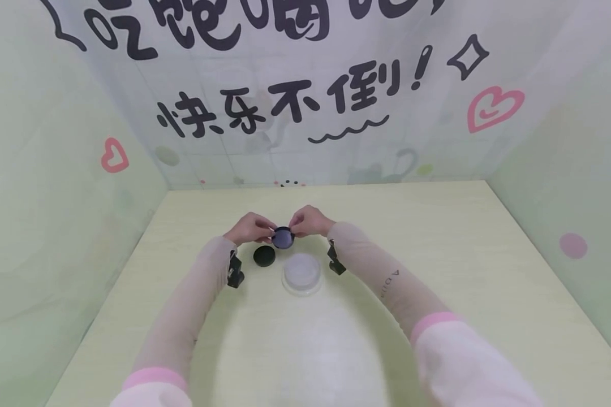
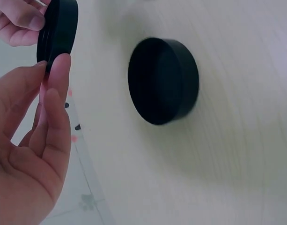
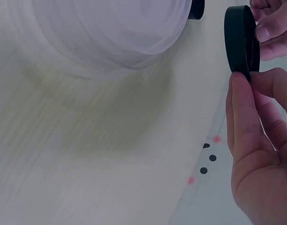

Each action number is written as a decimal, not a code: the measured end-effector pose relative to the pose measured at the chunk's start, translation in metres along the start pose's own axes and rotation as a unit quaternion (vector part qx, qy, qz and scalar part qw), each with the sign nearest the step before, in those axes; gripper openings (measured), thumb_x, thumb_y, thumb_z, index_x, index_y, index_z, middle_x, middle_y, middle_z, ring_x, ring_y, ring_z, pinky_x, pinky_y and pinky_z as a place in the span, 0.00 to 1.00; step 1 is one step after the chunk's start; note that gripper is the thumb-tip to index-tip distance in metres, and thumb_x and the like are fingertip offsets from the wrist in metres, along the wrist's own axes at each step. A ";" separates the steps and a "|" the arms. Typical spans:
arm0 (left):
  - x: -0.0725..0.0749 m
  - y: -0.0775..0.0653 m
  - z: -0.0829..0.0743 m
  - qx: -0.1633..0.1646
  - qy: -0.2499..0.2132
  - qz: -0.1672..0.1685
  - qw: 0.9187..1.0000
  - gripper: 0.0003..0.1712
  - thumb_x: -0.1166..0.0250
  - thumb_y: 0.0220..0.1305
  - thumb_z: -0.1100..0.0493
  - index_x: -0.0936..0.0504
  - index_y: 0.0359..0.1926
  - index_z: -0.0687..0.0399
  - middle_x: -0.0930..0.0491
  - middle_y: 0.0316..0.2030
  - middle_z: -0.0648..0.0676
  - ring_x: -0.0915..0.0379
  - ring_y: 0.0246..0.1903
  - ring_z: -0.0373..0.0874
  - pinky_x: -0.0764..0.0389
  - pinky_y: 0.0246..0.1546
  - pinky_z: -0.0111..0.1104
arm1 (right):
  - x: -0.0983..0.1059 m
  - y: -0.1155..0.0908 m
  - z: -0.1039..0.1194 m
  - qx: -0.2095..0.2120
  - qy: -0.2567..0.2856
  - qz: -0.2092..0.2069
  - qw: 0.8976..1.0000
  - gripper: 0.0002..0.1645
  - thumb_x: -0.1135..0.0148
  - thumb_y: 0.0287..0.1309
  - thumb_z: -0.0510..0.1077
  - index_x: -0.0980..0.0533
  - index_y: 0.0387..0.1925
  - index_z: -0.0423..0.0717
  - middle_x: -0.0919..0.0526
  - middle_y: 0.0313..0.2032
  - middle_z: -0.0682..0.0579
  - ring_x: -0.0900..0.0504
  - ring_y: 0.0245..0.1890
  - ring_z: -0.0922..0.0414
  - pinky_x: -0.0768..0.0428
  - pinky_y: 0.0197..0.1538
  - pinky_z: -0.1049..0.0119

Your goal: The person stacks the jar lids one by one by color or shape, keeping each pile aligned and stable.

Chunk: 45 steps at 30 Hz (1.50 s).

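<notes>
Both hands pinch a shallow round black lid (image 1: 283, 238) between thumb and fingers, near the back of the table. The left hand (image 1: 254, 228) grips its left edge, the right hand (image 1: 309, 220) its right edge. Seen from the head, the lid's face has a purplish sheen; its black rim (image 2: 63, 28) stands on edge in the left wrist view. Just below the left hand, a deeper black round cap (image 1: 264, 256) rests on the table, its hollow side showing in the left wrist view. A translucent whitish round container (image 1: 302, 272) stands nearer the body, right of the cap.
The pale wood-look table (image 1: 336, 350) is bounded by a printed back curtain (image 1: 305, 158) and by light green side walls (image 1: 565, 198). Small black cameras (image 1: 235, 271) are strapped at both wrists. Long sleeves cover both forearms.
</notes>
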<state>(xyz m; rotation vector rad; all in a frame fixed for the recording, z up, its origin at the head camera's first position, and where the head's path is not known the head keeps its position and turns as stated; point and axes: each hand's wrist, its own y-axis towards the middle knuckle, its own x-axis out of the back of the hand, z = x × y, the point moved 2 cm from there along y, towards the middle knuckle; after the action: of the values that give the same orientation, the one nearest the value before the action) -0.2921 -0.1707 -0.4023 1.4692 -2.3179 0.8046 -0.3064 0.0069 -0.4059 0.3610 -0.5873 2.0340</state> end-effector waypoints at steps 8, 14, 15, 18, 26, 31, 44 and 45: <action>0.011 -0.008 0.015 0.008 0.005 -0.002 1.000 0.16 0.43 0.56 0.68 0.24 0.46 0.71 0.19 0.28 0.60 0.23 0.24 0.40 0.25 0.25 0.26 | -0.017 0.009 0.007 0.000 0.014 0.007 1.000 0.08 0.40 0.49 0.31 0.22 0.34 0.32 0.19 0.32 0.43 0.19 0.27 0.57 0.21 0.33 0.71; 0.015 -0.011 0.023 0.030 0.012 0.001 0.999 0.16 0.43 0.56 0.67 0.24 0.46 0.69 0.19 0.29 0.60 0.22 0.25 0.41 0.24 0.27 0.27 | -0.027 0.018 0.006 -0.001 0.002 0.012 1.000 0.08 0.40 0.48 0.31 0.21 0.34 0.33 0.18 0.30 0.44 0.21 0.24 0.60 0.22 0.32 0.72; 0.016 -0.011 0.025 0.031 0.014 0.003 0.999 0.16 0.43 0.56 0.67 0.24 0.46 0.70 0.19 0.29 0.60 0.22 0.25 0.41 0.24 0.27 0.27 | -0.029 0.019 0.005 -0.002 0.000 0.013 1.000 0.08 0.39 0.48 0.31 0.21 0.34 0.33 0.18 0.30 0.44 0.21 0.24 0.60 0.22 0.32 0.72; 0.016 -0.012 0.029 0.037 0.012 0.008 0.999 0.16 0.42 0.56 0.67 0.25 0.47 0.69 0.19 0.29 0.60 0.22 0.25 0.42 0.24 0.27 0.27 | -0.033 0.021 0.004 -0.003 -0.010 0.017 1.000 0.08 0.39 0.48 0.31 0.21 0.34 0.34 0.18 0.29 0.45 0.21 0.24 0.60 0.22 0.31 0.72; 0.018 -0.013 0.041 0.044 0.001 0.014 0.999 0.17 0.42 0.56 0.67 0.25 0.47 0.71 0.19 0.26 0.58 0.22 0.24 0.40 0.24 0.26 0.26 | -0.043 0.027 0.001 -0.005 -0.008 0.023 1.000 0.08 0.38 0.46 0.31 0.21 0.33 0.34 0.18 0.29 0.45 0.21 0.23 0.60 0.22 0.30 0.73; 0.018 -0.014 0.047 0.048 0.001 0.008 0.999 0.17 0.41 0.55 0.67 0.25 0.46 0.72 0.19 0.26 0.59 0.22 0.24 0.41 0.24 0.25 0.26 | -0.048 0.031 0.000 0.001 -0.025 0.023 0.999 0.08 0.38 0.46 0.31 0.20 0.32 0.35 0.17 0.28 0.46 0.21 0.22 0.61 0.22 0.29 0.73; 0.015 -0.016 0.056 0.045 -0.018 0.003 0.999 0.16 0.41 0.54 0.69 0.24 0.45 0.72 0.19 0.26 0.59 0.22 0.23 0.41 0.26 0.23 0.25 | -0.056 0.037 -0.004 0.002 -0.035 0.026 0.999 0.07 0.37 0.45 0.31 0.20 0.31 0.35 0.18 0.25 0.48 0.23 0.19 0.64 0.22 0.27 0.74; 0.015 -0.016 0.056 0.040 -0.021 0.003 0.999 0.16 0.41 0.54 0.69 0.24 0.45 0.73 0.19 0.26 0.60 0.22 0.23 0.41 0.26 0.23 0.25 | -0.057 0.037 -0.004 0.002 -0.037 0.025 0.999 0.07 0.37 0.45 0.31 0.20 0.30 0.35 0.18 0.25 0.48 0.23 0.19 0.64 0.22 0.27 0.74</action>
<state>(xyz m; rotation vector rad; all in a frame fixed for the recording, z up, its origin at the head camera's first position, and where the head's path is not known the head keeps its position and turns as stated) -0.2810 -0.2202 -0.4353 1.5271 -2.3476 0.8870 -0.3097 -0.0478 -0.4457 0.4296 -0.6446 2.0776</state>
